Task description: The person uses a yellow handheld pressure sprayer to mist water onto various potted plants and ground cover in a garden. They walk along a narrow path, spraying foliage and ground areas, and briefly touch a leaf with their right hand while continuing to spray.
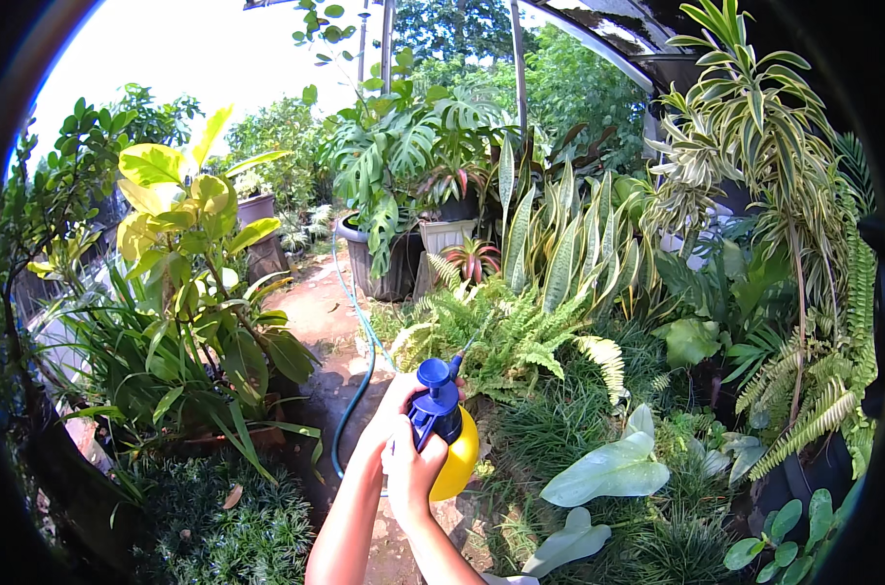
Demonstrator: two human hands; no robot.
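Observation:
A hand pump sprayer with a yellow tank and a blue head is held out before me. My right hand is wrapped around its blue handle, with the thumb near the trigger. Just beyond, my left hand grips the far side of the head, and some of its fingers are hidden behind it. The round pump knob stands up on top. From the head, the blue nozzle points away towards a sword fern; I cannot tell whether spray comes out.
A blue-green hose runs along the sunlit path. Left of it grows a yellow-green leafy shrub. Snake plants and a monstera in a large ribbed pot stand ahead. Broad pale leaves spread at the right.

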